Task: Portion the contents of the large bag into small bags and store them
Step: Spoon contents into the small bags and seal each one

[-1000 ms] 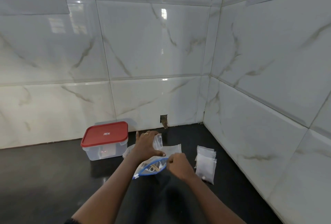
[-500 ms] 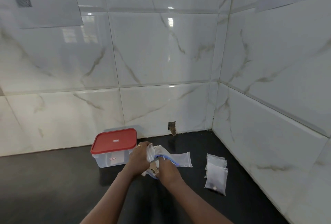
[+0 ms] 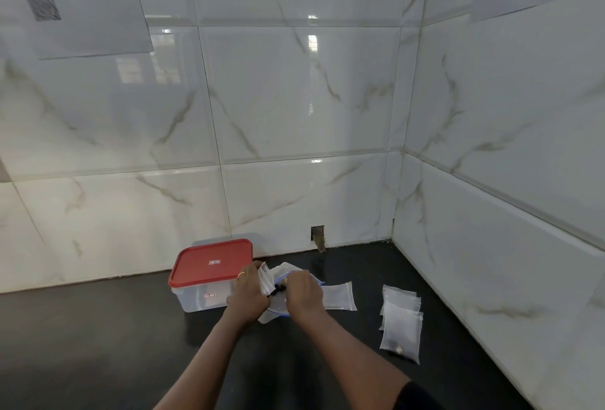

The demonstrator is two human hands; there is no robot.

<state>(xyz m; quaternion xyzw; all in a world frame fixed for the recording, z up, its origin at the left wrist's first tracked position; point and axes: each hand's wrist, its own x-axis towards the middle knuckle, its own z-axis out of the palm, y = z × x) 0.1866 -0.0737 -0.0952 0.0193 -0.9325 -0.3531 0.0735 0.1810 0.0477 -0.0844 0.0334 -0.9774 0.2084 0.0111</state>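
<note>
My hands are close together, almost touching, low over the counter. My left hand (image 3: 248,291), a thin ring (image 3: 241,276) on one finger, is curled round the crinkled top of a small bag (image 3: 264,278) of clear film, held upright. My right hand (image 3: 304,292) sits with its fingers bent at the mouth of the large bag (image 3: 277,305), whose blue zip rim arcs around it. A dark bit (image 3: 276,291) shows by its thumb, and I cannot tell whether I am pinching it.

Just right of that hand an empty bag (image 3: 339,296) lies flat. Further right, apart, is an overlapping stack of filled bags (image 3: 401,324), rectangular and cloudy. Touching my left hand's far side stands a clear, boxy container (image 3: 199,298) with a rounded red lid (image 3: 212,262). The counter (image 3: 98,344) is matt black and the tiles (image 3: 294,98) are glossy, veined marble.
</note>
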